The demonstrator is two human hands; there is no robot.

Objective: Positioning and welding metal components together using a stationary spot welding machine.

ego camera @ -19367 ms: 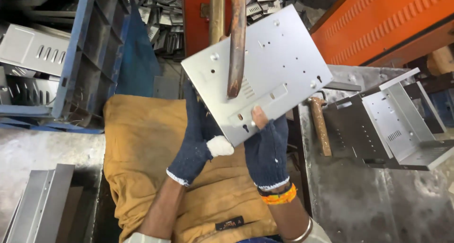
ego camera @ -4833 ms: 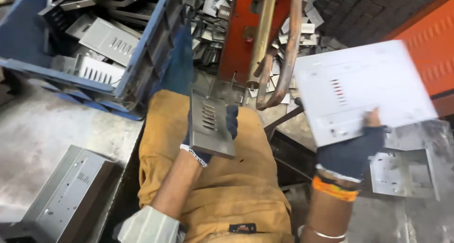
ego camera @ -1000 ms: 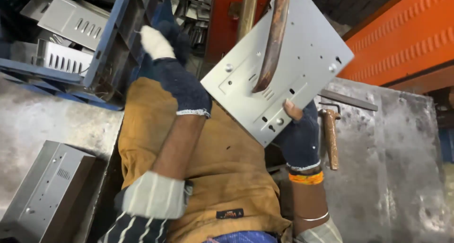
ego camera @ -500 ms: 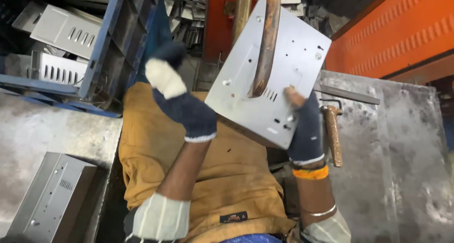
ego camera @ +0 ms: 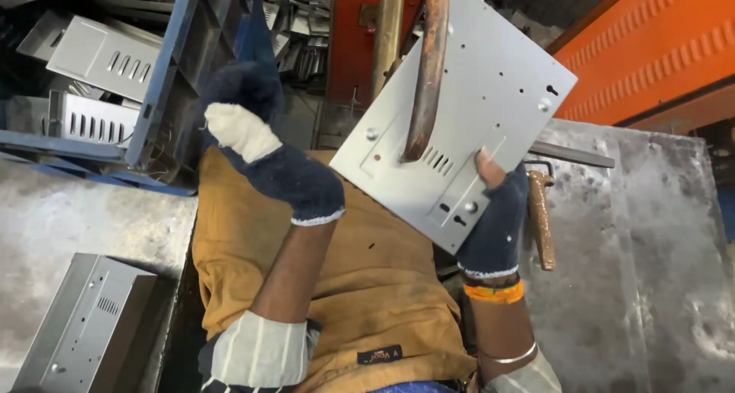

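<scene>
While my right hand [ego camera: 496,228] pinches the lower edge of the grey perforated metal plate [ego camera: 459,125], centre-right of the head view, the plate sits tilted under the copper-coloured rod [ego camera: 423,71], whose tip touches it near the slots. Plate positioned, I judge. My left hand [ego camera: 264,152], gloved and loosely curled on nothing, hangs centre-left, just right of the blue crate [ego camera: 164,64] of finished panels. Another grey casing [ego camera: 84,332] lies lower left.

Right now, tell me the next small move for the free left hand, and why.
Probably bring the left hand across to the near left edge of the grey metal plate. Only the right hand holds it, pinching one lower corner, while the plate sits tilted under the copper rod. A second grip would likely steady it.
</scene>
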